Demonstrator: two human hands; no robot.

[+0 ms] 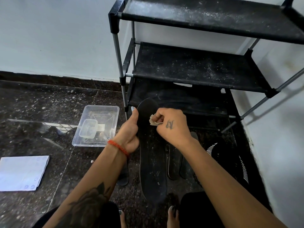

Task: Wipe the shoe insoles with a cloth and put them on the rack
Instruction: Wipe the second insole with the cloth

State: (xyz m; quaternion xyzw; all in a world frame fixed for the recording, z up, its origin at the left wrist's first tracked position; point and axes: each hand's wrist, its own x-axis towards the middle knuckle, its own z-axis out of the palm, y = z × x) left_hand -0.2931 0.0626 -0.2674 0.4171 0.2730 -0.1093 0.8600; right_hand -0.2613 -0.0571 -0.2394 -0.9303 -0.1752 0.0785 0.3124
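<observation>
Left hand grips insole; right hand presses cloth on it.

Insole: we are holding it, long, black, toe towards the rack.
Cloth: we are pressing it, crumpled, beige, on the insole's toe.

The rack runs off the top and right edges; forearms hide the floor insoles

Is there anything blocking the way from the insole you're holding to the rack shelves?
Nothing visible does. The left hand holds the insole upright right in front of the rack, while the right hand presses the cloth against it. The shelves facing it look dusty but bare.
</observation>
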